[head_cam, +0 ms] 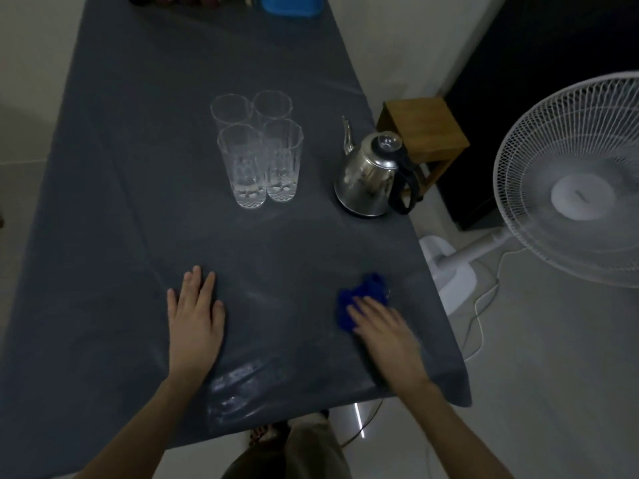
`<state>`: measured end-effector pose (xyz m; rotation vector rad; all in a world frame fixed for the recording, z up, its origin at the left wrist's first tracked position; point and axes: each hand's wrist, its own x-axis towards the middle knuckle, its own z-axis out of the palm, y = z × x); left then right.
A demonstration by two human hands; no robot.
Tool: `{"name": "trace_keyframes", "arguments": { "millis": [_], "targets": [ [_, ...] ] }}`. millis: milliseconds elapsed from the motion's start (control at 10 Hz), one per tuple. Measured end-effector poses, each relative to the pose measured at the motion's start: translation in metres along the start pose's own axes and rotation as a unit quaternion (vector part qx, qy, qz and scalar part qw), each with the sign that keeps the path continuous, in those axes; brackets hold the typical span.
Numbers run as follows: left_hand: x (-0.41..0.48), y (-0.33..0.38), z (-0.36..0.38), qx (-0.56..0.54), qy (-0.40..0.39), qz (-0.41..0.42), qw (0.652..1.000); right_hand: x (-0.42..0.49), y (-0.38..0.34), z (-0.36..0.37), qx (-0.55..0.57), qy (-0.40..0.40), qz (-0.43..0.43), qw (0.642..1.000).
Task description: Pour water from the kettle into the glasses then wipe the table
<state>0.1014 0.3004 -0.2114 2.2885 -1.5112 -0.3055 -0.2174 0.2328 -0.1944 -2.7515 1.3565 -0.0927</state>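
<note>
So it's a long table covered in a dark grey, slightly shiny cloth (138,167), with wrinkles and a few glossy patches near the front edge. The left hand (195,319) lies flat on it, palm down, fingers spread. The right hand (383,328) is pressed on a crumpled bright blue cleaning cloth (363,299), which sticks out past its fingertips. Well beyond the left hand's fingertips stand four tall clear cut-pattern glasses (257,150) in a tight two-by-two cluster. Further out from the right hand's fingertips sits a shiny steel kettle with a thin spout and black handle (371,176), close to the table's right edge.
</note>
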Motion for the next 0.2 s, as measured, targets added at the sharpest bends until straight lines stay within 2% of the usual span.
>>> {"name": "trace_keyframes", "arguments": {
  "millis": [100,200],
  "targets": [
    [0.002,-0.002,-0.008,0.004,-0.023,-0.009,1.0,-0.004,0.033,-0.019,0.001,0.008,0.074,0.997],
    [0.007,0.001,-0.021,0.012,-0.087,0.004,0.996,-0.005,0.033,-0.029,-0.018,-0.002,0.068,0.998]
  ]
}}
